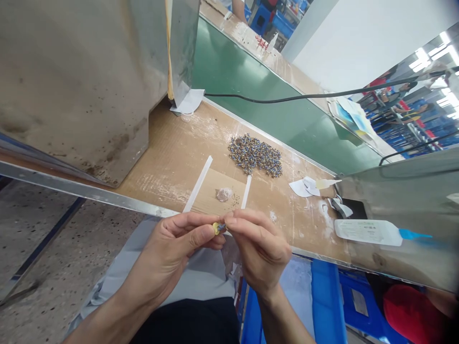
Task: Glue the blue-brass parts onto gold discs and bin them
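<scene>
Above the table's front edge, my left hand [175, 243] pinches a small yellow and blue-grey piece [216, 228] between thumb and forefinger. The fingertips of my right hand [260, 243] close on the other end of this piece, so the hands meet at it. Its exact kind is too small to make out. Just beyond the hands, a cardboard patch [204, 196] bears a small clear lump [224, 194] with tiny gold bits [235, 198] beside it. Farther back lies a heap of small blue and gold pieces [254, 155].
A large metal housing [79, 86] stands at the left, with another metal surface [412, 205] at the right. A white bottle with a blue nozzle [369, 232] lies at the right. Behind the table runs a green belt [258, 86], crossed by a black cable [272, 100]. A blue crate [328, 301] sits below.
</scene>
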